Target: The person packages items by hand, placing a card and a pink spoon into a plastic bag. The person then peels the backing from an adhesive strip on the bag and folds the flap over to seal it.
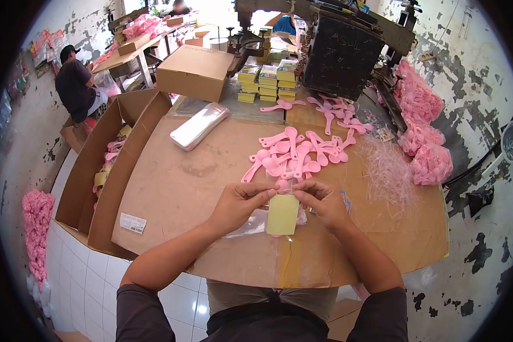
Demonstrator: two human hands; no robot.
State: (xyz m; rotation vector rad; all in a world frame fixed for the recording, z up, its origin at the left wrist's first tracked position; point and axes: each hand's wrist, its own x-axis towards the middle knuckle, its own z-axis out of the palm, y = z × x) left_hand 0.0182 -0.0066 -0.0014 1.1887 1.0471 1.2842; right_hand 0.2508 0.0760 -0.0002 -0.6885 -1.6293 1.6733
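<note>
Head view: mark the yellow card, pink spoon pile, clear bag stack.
yellow card (283,215), head view, middle of its face
pink spoon pile (293,155), head view, centre of heap
clear bag stack (199,126), head view, top bag

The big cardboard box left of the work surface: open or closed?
Open. The cardboard box has its flaps spread apart, and pink and yellow items show inside.

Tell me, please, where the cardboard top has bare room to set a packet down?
The widest bare patch of cardboard lies between the bag stack, the open box and the left hand. Another runs along the near edge, right of the right hand. Around the pink spoons it is crowded.
</note>
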